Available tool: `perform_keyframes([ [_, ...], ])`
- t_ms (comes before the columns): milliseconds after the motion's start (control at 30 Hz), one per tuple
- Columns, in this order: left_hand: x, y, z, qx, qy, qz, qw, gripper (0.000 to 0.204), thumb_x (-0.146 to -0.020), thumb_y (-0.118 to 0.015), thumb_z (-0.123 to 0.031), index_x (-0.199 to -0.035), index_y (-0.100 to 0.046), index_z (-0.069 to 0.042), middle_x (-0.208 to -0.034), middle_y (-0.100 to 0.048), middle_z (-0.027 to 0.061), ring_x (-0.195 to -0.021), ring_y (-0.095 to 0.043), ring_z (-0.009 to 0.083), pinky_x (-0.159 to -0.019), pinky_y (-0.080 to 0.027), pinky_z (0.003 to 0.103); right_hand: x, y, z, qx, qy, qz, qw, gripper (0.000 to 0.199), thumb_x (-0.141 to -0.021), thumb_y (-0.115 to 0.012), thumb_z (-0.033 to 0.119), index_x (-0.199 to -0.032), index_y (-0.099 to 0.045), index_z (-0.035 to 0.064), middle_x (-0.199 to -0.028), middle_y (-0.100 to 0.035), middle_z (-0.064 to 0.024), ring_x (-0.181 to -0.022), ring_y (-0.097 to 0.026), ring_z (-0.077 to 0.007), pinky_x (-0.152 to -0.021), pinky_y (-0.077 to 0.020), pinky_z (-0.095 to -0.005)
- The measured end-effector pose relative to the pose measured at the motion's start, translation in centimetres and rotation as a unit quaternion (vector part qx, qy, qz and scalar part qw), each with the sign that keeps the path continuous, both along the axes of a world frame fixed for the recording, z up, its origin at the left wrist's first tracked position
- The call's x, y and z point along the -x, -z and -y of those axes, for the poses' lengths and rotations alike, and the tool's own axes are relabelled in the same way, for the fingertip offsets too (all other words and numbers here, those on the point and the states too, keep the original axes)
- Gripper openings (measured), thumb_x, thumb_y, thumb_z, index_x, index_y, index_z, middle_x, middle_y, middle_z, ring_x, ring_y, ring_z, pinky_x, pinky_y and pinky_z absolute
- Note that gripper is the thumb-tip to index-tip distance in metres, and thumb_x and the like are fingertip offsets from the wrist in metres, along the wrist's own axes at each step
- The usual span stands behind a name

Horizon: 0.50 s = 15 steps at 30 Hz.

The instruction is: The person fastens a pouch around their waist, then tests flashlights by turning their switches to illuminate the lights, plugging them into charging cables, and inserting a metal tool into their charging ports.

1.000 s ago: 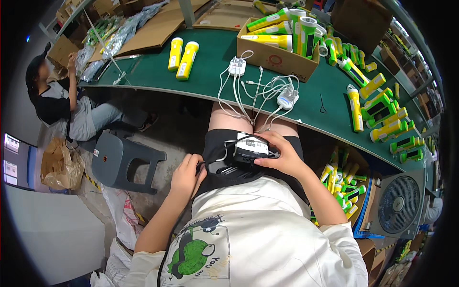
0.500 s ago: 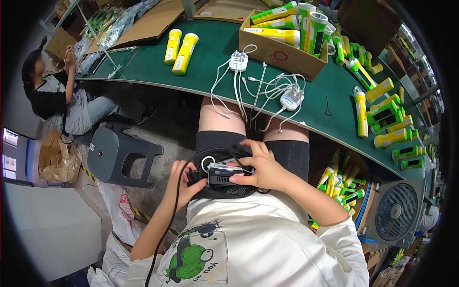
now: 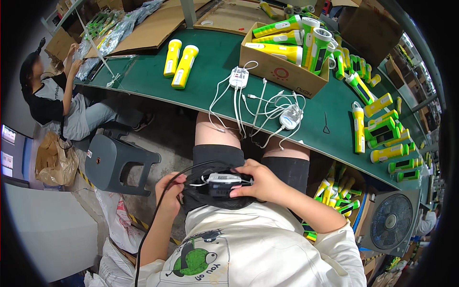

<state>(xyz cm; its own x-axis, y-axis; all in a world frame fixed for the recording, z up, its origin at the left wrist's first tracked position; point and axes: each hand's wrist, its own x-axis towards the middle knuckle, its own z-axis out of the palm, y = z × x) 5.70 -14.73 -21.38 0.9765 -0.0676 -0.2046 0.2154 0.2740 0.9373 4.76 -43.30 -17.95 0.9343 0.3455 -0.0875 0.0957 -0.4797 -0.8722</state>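
On my lap lies a black mesh pouch (image 3: 198,200). In its mouth sits a small black vented device (image 3: 220,190), a white plastic box (image 3: 224,178) with a white cable on top of it. My right hand (image 3: 258,181) grips this stack from the right side, thumb on the black device. My left hand (image 3: 168,195) is closed at the pouch's left edge; what its fingers pinch is partly hidden. A black cable (image 3: 153,222) runs up across my left hand and arches over the pouch.
On the green table (image 3: 158,88) are two yellow flashlights (image 3: 185,67), white charging boxes (image 3: 289,117) with tangled cables, and a carton (image 3: 282,67) of flashlights. More flashlights line the right. A fan (image 3: 389,221) stands lower right, a grey stool (image 3: 114,162) left. A co-worker (image 3: 57,95) sits far left.
My left hand has moved left, away from the black device, and lost contact with the black piece beside it. My right hand still grips the stack. The view has tilted slightly.
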Motion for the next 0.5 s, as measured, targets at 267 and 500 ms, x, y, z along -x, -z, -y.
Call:
perform_keyframes([
  [267, 0.5, 1.5, -4.7, -0.262, 0.035, 0.173, 0.949, 0.017, -0.078, -0.053, 0.001, -0.093, -0.061, -0.001, -0.107, -0.051, 0.011, -0.093, -0.054, 0.0193, -0.085, -0.043, 0.029, -3.3, -4.0, 1.3, -0.149, -0.207, -0.202, 0.946, 0.074, -0.077, -0.07, 0.009, -0.142, -0.035, 0.006, -0.098, -0.044, -0.0046, -0.095, -0.044, -0.0149, -0.08, -0.038, -0.0244],
  [500, 0.7, -0.9, -2.3, -0.32, 0.145, 0.177, 0.919, 0.02, -0.078, -0.062, -0.01, -0.097, -0.059, -0.004, -0.101, -0.055, 0.0094, -0.093, -0.054, 0.0222, -0.078, -0.043, 0.03, -1.9, -4.5, 1.4, 0.055, -0.15, -0.017, 0.987, 0.04, -0.062, -0.056, -0.01, -0.099, -0.067, 0.0007, -0.101, -0.047, -0.0122, -0.098, -0.05, -0.0285, -0.087, -0.0423, -0.033],
])
